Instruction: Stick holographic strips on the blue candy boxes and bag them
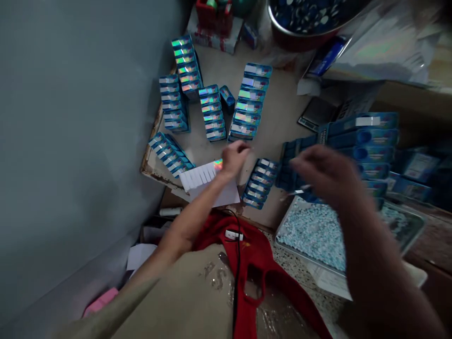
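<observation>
My left hand (pixel 235 159) is closed in a pinch above the worktop, just below a row of small blue boxes (pixel 250 106) with shiny labels. Whatever its fingertips hold is too small to make out. Beneath that wrist lies a white sheet (pixel 197 178) marked with pale strips, with one rainbow-shiny sticker (pixel 218 165) near its upper edge. My right hand (pixel 323 172), blurred by motion, has curled fingers in front of a stack of blue boxes (pixel 376 137); what they hold is hidden. Between the hands stands a short row of blue boxes (pixel 260 183) with whitish labels.
More rows of labelled blue boxes (pixel 212 113) stand at the left of the worktop. A tray of pale blue pieces (pixel 312 230) lies below my right arm. At the back are a round metal bowl (pixel 303 35) and a red container (pixel 213 19). A wall (pixel 77 117) borders the left.
</observation>
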`<state>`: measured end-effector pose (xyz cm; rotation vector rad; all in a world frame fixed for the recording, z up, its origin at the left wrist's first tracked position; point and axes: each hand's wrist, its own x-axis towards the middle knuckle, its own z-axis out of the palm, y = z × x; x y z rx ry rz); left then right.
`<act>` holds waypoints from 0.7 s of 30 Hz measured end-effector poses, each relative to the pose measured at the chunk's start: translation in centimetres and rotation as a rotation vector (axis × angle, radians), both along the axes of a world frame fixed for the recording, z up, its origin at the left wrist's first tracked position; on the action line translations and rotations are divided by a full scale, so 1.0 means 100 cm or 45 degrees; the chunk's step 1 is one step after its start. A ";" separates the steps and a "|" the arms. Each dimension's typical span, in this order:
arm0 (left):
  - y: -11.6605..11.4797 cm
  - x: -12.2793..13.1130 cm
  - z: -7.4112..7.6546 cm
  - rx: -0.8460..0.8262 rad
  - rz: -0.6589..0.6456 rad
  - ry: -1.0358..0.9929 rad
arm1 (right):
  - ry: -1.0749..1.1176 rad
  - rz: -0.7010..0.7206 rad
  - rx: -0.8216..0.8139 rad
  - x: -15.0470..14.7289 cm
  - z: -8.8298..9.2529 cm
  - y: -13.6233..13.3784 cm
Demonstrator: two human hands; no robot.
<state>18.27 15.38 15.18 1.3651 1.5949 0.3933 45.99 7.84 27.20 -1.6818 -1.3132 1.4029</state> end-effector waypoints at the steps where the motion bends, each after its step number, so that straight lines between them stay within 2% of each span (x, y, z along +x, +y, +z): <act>1: -0.001 -0.017 -0.008 0.016 0.035 0.059 | 0.054 0.000 -0.072 -0.031 -0.015 -0.007; 4: -0.010 -0.065 -0.027 0.053 0.053 0.194 | 0.378 0.106 -0.277 -0.104 -0.068 -0.027; 7: -0.020 -0.111 -0.037 0.015 -0.043 0.215 | 0.626 0.163 -0.426 -0.150 -0.116 -0.031; 9: -0.022 -0.135 -0.043 -0.003 -0.087 0.238 | 0.642 0.235 -0.412 -0.173 -0.138 -0.021; 11: -0.021 -0.150 -0.050 0.003 -0.174 0.269 | 0.553 0.327 -0.330 -0.190 -0.151 -0.005; 13: -0.017 -0.154 -0.058 0.026 -0.346 0.285 | 0.458 0.420 -0.251 -0.201 -0.160 0.005; 15: -0.014 -0.152 -0.066 0.065 -0.540 0.327 | 0.470 0.484 -0.254 -0.204 -0.168 -0.001; 18: -0.011 -0.143 -0.075 0.118 -0.744 0.450 | 0.505 0.458 -0.444 -0.201 -0.184 -0.039; 21: -0.010 -0.132 -0.080 0.106 -0.839 0.516 | 0.038 0.263 -0.593 -0.199 -0.208 -0.086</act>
